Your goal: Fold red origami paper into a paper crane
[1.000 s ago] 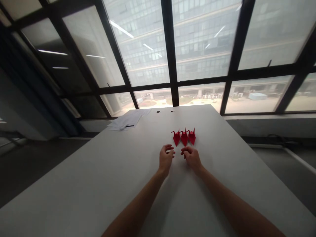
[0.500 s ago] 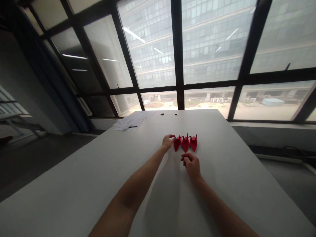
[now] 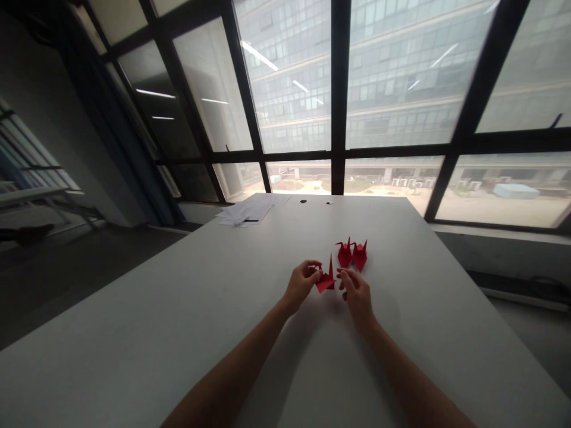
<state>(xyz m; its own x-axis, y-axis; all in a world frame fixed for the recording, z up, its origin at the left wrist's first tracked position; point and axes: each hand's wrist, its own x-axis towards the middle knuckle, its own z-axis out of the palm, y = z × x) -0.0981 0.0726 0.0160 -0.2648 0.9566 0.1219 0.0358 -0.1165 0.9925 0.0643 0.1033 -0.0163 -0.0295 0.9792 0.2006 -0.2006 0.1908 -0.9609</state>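
Note:
A red origami paper crane (image 3: pixel 326 283) is pinched in my left hand (image 3: pixel 303 283), its pointed tip standing upward. My right hand (image 3: pixel 357 292) is just to the right of this crane, fingers half curled and apart, its fingertips close to the crane's right edge with nothing visible in them. Beyond my right hand, two more red cranes stand side by side on the table: a left one (image 3: pixel 344 256) and a right one (image 3: pixel 359 257).
The white table (image 3: pixel 178 309) runs toward the windows. A stack of white papers (image 3: pixel 247 209) with a small dark object on it lies at its far left. Near the far edge are a round dark hole (image 3: pixel 303 201) and a smaller dark spot (image 3: pixel 329 203).
My left hand has taken the leftmost crane out of the row of three and brought it nearer to me. My right hand has come up beside it. The view has shifted slightly left.

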